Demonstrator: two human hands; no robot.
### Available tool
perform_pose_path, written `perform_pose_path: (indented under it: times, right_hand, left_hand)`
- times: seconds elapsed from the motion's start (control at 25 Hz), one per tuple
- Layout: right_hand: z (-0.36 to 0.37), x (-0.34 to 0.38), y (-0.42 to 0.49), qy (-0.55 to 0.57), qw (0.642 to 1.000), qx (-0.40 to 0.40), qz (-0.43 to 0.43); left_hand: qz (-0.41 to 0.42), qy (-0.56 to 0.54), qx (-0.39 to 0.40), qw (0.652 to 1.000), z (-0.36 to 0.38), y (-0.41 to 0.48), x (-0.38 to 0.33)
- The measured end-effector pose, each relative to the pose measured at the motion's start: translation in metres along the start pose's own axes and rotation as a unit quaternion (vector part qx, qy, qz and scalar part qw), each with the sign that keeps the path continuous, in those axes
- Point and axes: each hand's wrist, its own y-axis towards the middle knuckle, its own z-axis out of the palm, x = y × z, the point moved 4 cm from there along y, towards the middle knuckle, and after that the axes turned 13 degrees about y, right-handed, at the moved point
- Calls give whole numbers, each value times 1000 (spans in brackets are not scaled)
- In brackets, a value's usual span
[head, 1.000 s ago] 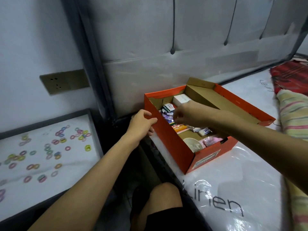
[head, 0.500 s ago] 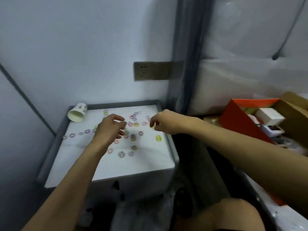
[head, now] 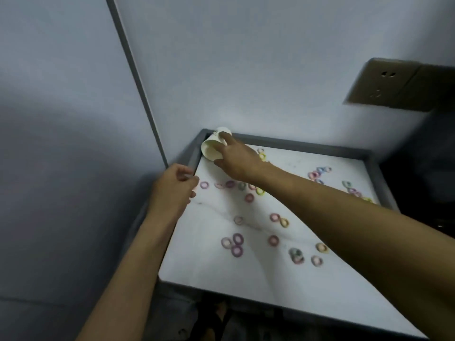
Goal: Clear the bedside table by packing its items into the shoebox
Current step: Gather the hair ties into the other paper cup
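The right hand grasps the tipped paper cup, probably light and easily crushed: hold its wall gently. The left hand is curled; whether it holds anything, I cannot tell.

- Our right arm is stretched forward and across to the left, its bare forearm straight and the wrist nearly level.
- Our right hand grips a white paper cup that lies on its side, with the fingers curled over the top and the thumb beneath.
- Our left arm comes up from below, forearm bare and wrist straight.
- Our left hand is back-up with its fingers loosely curled towards the thumb. It sits near the right wrist but apart from it.
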Motion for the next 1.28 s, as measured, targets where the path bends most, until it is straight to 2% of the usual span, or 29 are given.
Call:
perform_pose_path:
  times: [0.08,0.24,0.32,0.48,0.56,0.64,0.72,0.76,0.84,0.92,1.08,1.28]
  right_hand:
    - [-1,-3,9,-4,999,-30,21]
    - [-46,-9,-7,73,992,-105,23]
    - [-70,-12,-37,137,980,-145,13]
    - [-84,-31,-130,360,916,-154,86]
    - [-78,-37,-164,421,891,-134,104]
    - [-77,-61,-194,463,864,-159,120]
    - [-82,-103,-222,439,855,-229,157]
    - [-83,-130,-234,373,872,-251,193]
    - [-80,-176,-247,169,921,-214,279]
    - [-69,-208,-240,56,935,-138,321]
    - [-56,-222,-200,26,947,-105,304]
    - [-41,-224,-195,122,940,-163,275]
  left_hand:
    - [17,-10,-5,1000,-2,3,-3]
    - [56,40,2,998,4,-1,-12]
    - [103,68,-3,992,10,-9,-26]
    - [221,112,55,967,52,-43,-69]
    - [249,122,81,957,74,-57,-84]
    - [268,147,91,948,96,-71,-98]
    - [273,178,89,941,115,-79,-107]
    - [268,191,89,940,124,-80,-110]
    - [251,204,90,942,137,-80,-114]
    - [239,208,91,944,145,-78,-116]
    - [239,213,84,944,156,-73,-118]
    - [251,217,97,938,163,-71,-118]
